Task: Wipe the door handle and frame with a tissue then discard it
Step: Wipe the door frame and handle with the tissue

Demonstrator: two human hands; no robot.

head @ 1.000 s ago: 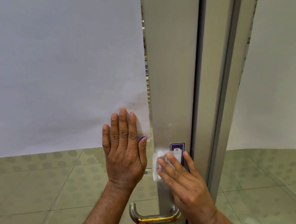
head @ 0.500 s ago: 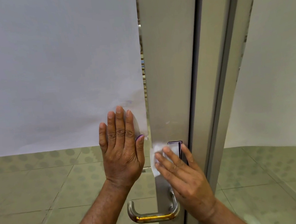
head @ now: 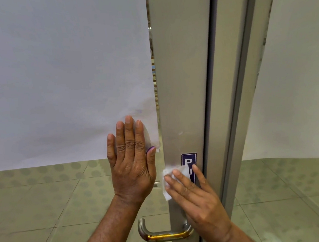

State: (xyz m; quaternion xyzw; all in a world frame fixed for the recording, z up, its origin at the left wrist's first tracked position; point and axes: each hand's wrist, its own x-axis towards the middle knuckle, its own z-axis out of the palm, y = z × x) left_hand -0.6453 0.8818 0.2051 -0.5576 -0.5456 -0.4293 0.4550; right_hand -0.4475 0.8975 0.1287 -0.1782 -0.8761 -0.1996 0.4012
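A grey metal door frame [head: 181, 79] runs top to bottom through the middle. My right hand [head: 198, 197] presses a crumpled white tissue [head: 168, 181] flat against the frame, partly over a purple sticker [head: 188, 160]. Below it a metal lever door handle [head: 162, 234], with a brownish stain, sticks out to the left. My left hand [head: 132, 163] lies flat, fingers up, against the glass panel [head: 74, 198] left of the frame, holding nothing.
A white sheet [head: 61, 72] covers the upper glass on the left; another [head: 298, 86] hangs behind the glass on the right. A second frame post [head: 248, 72] stands to the right. Tiled floor shows through the lower glass.
My right hand with the tissue has slid slightly down the frame, uncovering more of the purple sticker. My left hand has stayed flat on the glass.
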